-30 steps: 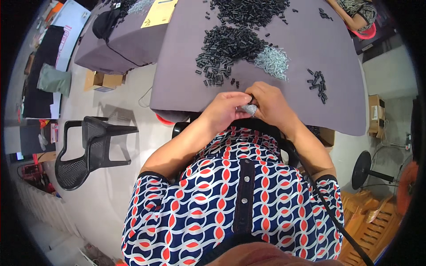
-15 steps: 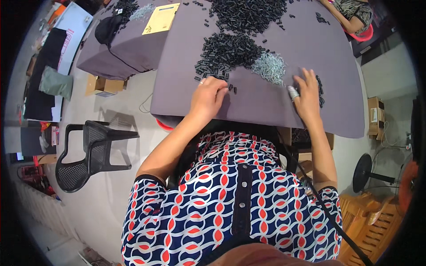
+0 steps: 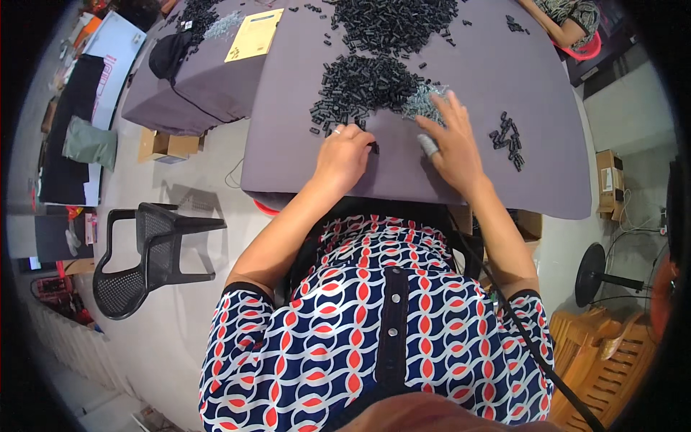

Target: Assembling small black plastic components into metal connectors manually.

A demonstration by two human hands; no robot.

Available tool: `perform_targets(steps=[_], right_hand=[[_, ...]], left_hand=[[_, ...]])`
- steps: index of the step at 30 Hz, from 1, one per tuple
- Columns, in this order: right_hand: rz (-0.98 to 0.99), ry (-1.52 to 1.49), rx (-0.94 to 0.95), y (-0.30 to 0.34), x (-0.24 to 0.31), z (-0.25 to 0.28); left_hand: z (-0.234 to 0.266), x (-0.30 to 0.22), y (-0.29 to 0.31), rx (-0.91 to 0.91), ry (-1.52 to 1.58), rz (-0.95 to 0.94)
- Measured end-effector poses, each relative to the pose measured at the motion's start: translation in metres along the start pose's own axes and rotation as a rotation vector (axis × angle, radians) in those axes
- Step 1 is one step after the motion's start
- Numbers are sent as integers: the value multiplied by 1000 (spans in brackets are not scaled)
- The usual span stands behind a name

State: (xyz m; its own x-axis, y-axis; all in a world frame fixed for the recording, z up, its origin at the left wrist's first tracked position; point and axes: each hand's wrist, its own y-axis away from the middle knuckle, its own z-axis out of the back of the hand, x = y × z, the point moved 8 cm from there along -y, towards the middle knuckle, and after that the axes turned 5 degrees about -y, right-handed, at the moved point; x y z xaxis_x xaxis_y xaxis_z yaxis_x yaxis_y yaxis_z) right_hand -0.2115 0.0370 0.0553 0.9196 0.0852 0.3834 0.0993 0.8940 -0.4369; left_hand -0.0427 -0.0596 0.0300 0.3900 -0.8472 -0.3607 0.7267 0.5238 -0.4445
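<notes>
My left hand is closed at the near side of the large heap of small black cylindrical pieces. Between its thumb and forefinger sits a small black cylindrical piece, just above or on the cloth. My right hand has its fingers spread, with the fingertips over the right side of a pile of small silvery metal pieces, perhaps screws. A pale wrap covers its thumb. Nothing shows in this hand. To its right lies a small group of black pieces.
A grey cloth covers the table. Beyond lies another black heap. At far right sits another person. A side table at left bears a yellow envelope and a black bag. A black plastic chair stands on the floor.
My right hand has moved left, from beside the small black group to the silvery pile. My left hand has shifted slightly right and closed on a black piece that lay on the cloth.
</notes>
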Motion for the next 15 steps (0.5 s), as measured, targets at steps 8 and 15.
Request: perform_targets(steps=[8,15], right_hand=[[-48,9,87,-3,-3,-27],[-43,-50,122,-4,2,-24]], left_hand=[[41,52,26,-158,127,267],[36,31,24,-181,33,142]])
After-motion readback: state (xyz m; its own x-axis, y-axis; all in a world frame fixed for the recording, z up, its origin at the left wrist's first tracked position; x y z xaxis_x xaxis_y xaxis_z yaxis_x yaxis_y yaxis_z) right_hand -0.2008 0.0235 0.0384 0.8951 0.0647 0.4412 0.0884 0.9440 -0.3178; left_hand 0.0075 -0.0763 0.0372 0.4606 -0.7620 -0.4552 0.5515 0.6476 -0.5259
